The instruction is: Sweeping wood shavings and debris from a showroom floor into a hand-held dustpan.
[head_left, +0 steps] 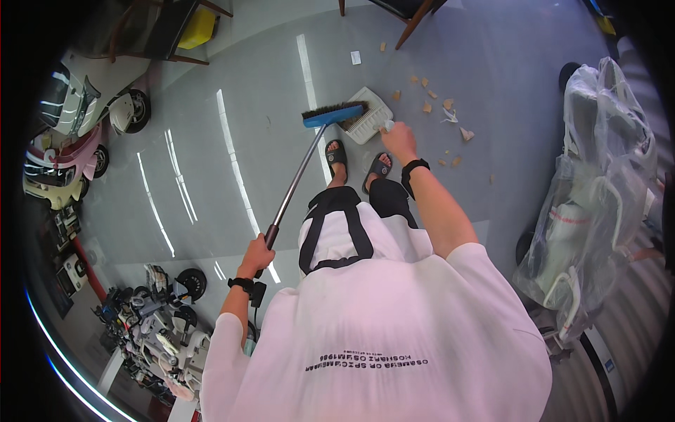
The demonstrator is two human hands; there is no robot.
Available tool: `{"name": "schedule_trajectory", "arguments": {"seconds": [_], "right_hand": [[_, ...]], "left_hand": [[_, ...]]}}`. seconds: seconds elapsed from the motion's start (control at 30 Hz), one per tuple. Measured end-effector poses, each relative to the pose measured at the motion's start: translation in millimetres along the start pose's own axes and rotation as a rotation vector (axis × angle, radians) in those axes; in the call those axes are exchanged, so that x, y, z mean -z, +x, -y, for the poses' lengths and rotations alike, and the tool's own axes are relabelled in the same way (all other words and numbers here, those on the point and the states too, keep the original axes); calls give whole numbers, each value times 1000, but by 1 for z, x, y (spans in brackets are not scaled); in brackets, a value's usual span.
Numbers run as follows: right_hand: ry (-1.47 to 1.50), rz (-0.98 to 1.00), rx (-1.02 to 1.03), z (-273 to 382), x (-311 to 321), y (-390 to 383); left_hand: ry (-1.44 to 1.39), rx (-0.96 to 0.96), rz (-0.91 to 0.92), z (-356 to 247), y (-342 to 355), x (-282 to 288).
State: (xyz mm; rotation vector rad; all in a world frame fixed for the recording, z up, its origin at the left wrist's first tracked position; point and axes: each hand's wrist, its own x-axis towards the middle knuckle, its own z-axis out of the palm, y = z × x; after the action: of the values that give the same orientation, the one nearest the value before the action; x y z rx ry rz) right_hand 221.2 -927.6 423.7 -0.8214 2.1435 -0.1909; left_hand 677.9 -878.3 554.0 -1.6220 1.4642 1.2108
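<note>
My left hand (257, 254) is wrapped round the dark grip of a broom, whose metal pole (299, 172) slants up to a blue head (332, 115) with dark bristles. The broom head lies against the left side of a white slotted dustpan (368, 119), its right end over the pan. Closed on the dustpan's handle (388, 126) is my right hand (400, 141). What lies inside the pan is partly hidden by the broom head. Right of the pan, brown scraps (427, 107) and a crumpled white-and-brown piece (466, 133) are scattered on the grey floor.
A small white card (356, 58) lies beyond the dustpan. Chairs (165, 32) stand at the far side, one near a yellow object (197, 29). Scooters (112, 109) line the left, with a pile of parts (158, 309) nearer. A plastic-wrapped scooter (583, 190) stands at right.
</note>
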Motion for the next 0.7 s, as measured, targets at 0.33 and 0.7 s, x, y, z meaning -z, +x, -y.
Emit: {"name": "schedule_trajectory", "arguments": {"seconds": [0.33,0.7], "right_hand": [[-12,-39,-4,42,31,39],[-221,34,172,45,52,88]], "left_hand": [[-89,68,-164,26,31,36],[-200,250,45,60,38,119]]}}
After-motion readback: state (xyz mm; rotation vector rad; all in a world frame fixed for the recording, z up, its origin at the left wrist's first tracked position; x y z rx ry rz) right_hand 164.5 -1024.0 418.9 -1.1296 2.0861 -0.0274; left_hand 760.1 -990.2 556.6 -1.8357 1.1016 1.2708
